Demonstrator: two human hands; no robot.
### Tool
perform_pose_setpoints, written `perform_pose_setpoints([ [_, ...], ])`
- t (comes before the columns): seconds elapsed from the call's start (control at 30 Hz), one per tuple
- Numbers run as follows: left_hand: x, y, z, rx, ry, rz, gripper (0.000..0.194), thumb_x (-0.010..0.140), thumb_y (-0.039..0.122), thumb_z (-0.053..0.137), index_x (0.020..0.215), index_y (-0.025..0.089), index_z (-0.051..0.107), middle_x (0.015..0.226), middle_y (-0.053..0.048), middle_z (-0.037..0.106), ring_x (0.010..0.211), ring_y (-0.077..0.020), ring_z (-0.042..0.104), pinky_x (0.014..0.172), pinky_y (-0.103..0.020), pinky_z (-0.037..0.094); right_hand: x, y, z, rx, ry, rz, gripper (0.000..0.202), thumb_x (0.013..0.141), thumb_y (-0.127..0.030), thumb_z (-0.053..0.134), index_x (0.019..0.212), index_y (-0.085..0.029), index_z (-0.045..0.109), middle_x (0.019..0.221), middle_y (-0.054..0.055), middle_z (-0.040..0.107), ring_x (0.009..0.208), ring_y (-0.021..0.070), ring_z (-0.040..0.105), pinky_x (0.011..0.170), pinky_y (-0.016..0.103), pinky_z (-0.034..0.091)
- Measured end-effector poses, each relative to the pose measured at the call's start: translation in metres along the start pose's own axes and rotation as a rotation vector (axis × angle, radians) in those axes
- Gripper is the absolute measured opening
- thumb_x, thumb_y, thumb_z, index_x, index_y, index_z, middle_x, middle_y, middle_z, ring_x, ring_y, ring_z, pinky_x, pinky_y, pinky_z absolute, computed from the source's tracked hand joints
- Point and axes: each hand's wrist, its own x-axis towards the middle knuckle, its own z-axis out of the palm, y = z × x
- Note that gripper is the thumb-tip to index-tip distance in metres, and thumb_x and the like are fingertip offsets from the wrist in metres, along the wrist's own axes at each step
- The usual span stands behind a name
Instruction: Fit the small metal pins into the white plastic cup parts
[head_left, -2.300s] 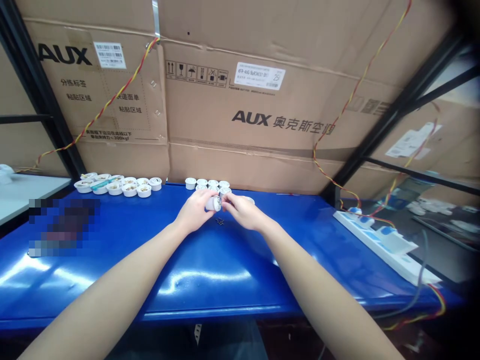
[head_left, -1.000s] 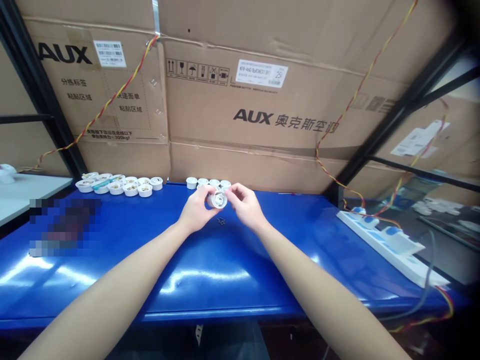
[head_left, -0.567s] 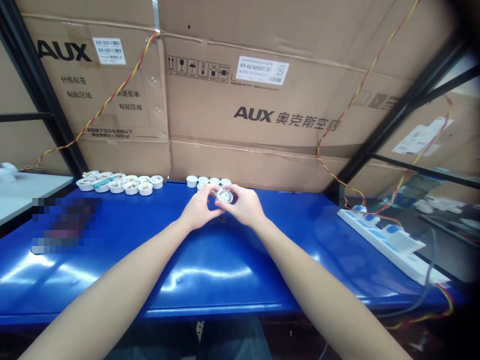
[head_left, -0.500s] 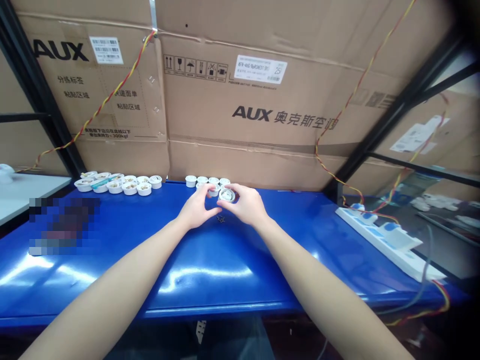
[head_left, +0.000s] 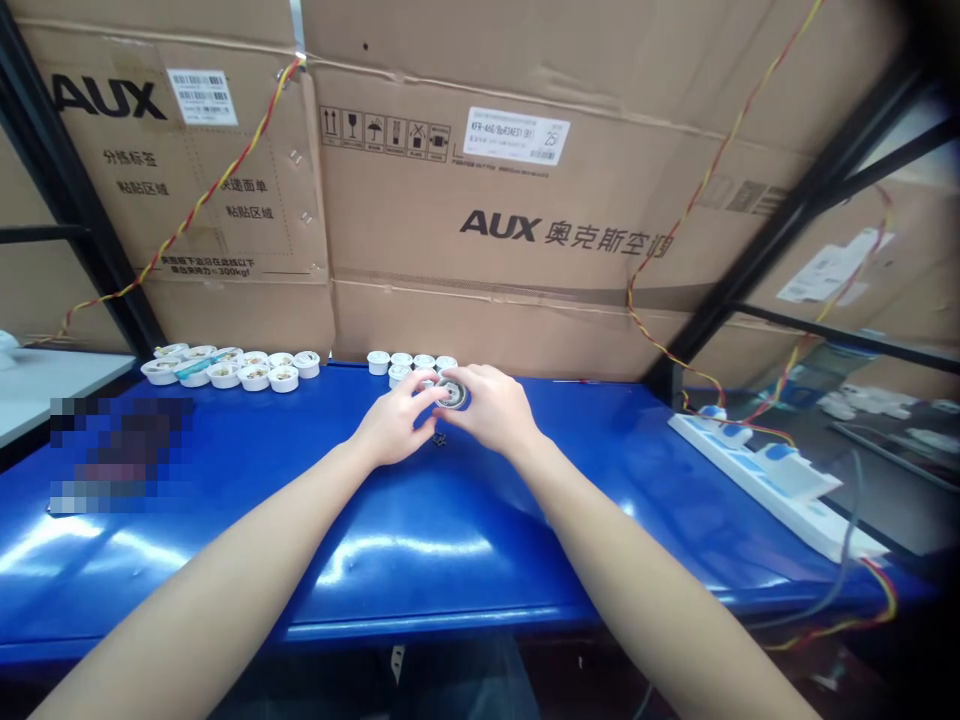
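My right hand (head_left: 495, 405) holds a small round white cup (head_left: 452, 394) between thumb and fingers, tilted so its inside faces me. From the left, my left hand (head_left: 397, 420) reaches to the cup with its fingertips at the rim; whether it pinches anything small is hidden. Just below the cup, a little pile of dark small pieces (head_left: 439, 440) lies on the blue table (head_left: 420, 520). Behind my hands stand several white cups (head_left: 401, 361) in rows, partly covered by my fingers.
Several white cups (head_left: 255, 376) with small contents stand at the back left, a teal strip lying across some. A pixelated dark object (head_left: 124, 450) is on the left. A white power strip (head_left: 772, 485) lies right. Cardboard boxes (head_left: 480, 300) line the back.
My left hand has moved right, its fingers now at the cup's rim. The cup in my right hand is tilted more, and the whole view has shifted slightly.
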Motion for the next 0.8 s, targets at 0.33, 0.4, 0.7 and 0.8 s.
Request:
perform_pose_setpoints([
  [0.33, -0.003, -0.003, -0.005, -0.037, -0.110, -0.226, 0.041, 0.083, 0.026, 0.058, 0.124, 0.028, 0.052, 0.139, -0.006, 0.047, 0.119, -0.0258, 0.055, 0.095, -0.041, 0.052, 0.000, 0.049, 0.022, 0.059, -0.156, 0.156, 0.047, 0.073, -0.051, 0.074, 0.109, -0.022, 0.069, 0.106, 0.009, 0.072, 0.097, 0.0259, 0.064, 0.086, 0.035, 0.047],
  [0.4, -0.005, -0.006, -0.005, -0.052, -0.128, -0.275, 0.043, 0.082, 0.027, 0.059, 0.125, 0.027, 0.051, 0.139, -0.006, 0.048, 0.116, -0.0259, 0.057, 0.091, -0.040, 0.053, -0.002, 0.062, 0.029, 0.090, -0.221, 0.186, 0.045, 0.075, -0.052, 0.071, 0.109, -0.023, 0.069, 0.106, 0.008, 0.072, 0.096, 0.0242, 0.065, 0.084, 0.033, 0.048],
  [0.7, -0.008, -0.013, -0.004, -0.080, -0.131, -0.340, 0.047, 0.082, 0.030, 0.060, 0.127, 0.027, 0.048, 0.132, -0.006, 0.055, 0.098, -0.0232, 0.062, 0.085, -0.039, 0.052, -0.006, 0.087, 0.034, 0.023, -0.321, 0.384, 0.050, 0.081, -0.054, 0.061, 0.118, -0.021, 0.065, 0.111, 0.011, 0.071, 0.101, 0.0264, 0.065, 0.086, 0.034, 0.047],
  [0.8, -0.009, -0.017, -0.003, -0.069, -0.134, -0.366, 0.044, 0.081, 0.029, 0.060, 0.124, 0.027, 0.051, 0.131, -0.006, 0.056, 0.100, -0.0245, 0.062, 0.083, -0.039, 0.053, -0.007, 0.090, 0.028, -0.155, -0.314, 0.500, 0.050, 0.081, -0.052, 0.060, 0.117, -0.018, 0.066, 0.113, 0.017, 0.069, 0.104, 0.0327, 0.063, 0.088, 0.041, 0.046],
])
